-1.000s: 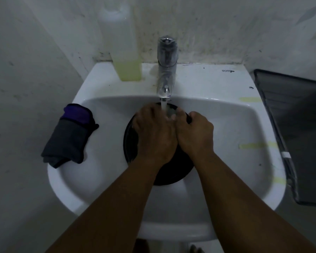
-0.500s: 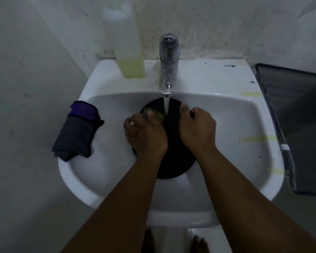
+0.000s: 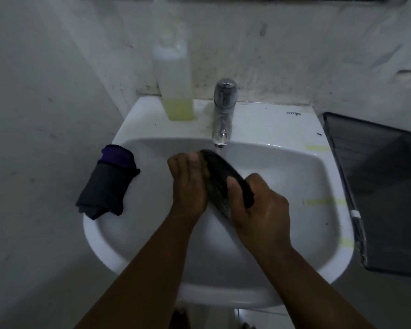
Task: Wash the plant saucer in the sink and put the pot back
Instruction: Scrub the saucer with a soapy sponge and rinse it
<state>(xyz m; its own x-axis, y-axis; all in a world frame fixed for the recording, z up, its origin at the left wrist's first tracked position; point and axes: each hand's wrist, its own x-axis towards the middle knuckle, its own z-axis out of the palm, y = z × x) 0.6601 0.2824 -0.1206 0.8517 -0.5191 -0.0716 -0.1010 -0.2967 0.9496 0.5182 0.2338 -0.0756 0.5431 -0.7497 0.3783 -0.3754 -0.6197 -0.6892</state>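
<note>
A round black plant saucer is tilted up on edge over the white sink, its top rim under the running tap. My right hand grips its lower right rim, thumb on the inner face. My left hand presses a small yellowish sponge against the saucer's left face; the sponge is mostly hidden by my fingers. No pot is in view.
A tall soap bottle with yellow liquid stands on the sink's back ledge, left of the tap. A rolled grey and purple cloth lies on the left rim. A dark wire basket sits right of the sink.
The saucer has gone from lying flat in the basin to tilted up on edge. My right hand slid down to its lower rim, and my left hand moved to its left face.
</note>
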